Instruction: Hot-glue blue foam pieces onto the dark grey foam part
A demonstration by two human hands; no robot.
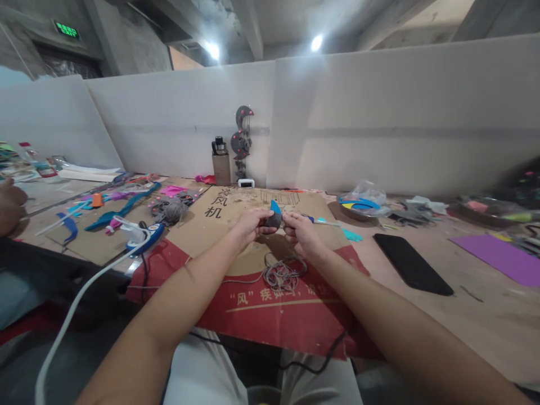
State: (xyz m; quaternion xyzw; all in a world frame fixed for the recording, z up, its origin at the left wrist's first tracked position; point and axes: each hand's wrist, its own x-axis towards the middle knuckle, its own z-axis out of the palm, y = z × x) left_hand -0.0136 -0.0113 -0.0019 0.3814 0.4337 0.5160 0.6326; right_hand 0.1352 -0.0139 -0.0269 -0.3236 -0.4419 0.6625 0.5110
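Both hands are out over the middle of the cardboard sheet (202,233), meeting on one small item. Left hand (252,223) has its fingers closed around a grey-and-blue piece (274,217), dark grey body with a blue tip poking up. Right hand (300,230) is pinched narrow on the same piece from the other side, fingertips touching its edge. The piece is held just above the sheet's centre, not resting on it.

A loose grey cord coil (282,274) lies on the sheet, just nearer the person than the hands. I can't tell whether a strand runs up to the piece.

A glue gun (145,236) sits at the sheet's left edge with its white cable trailing off. A yarn ball (171,211) is near the sheet's far-left corner and a bottle (221,163) stands beyond the far edge. A black flat slab (411,263) lies off the right edge, with a purple sheet (502,256) further right. A co-worker's hand (10,202) is well left of the sheet.

Judgement: this looks like fine two-hand work on the piece. It is best done with the left grip steady as the anchor and the right fingertips doing the small moves. Keep the piece low over the sheet and the coil untangled.
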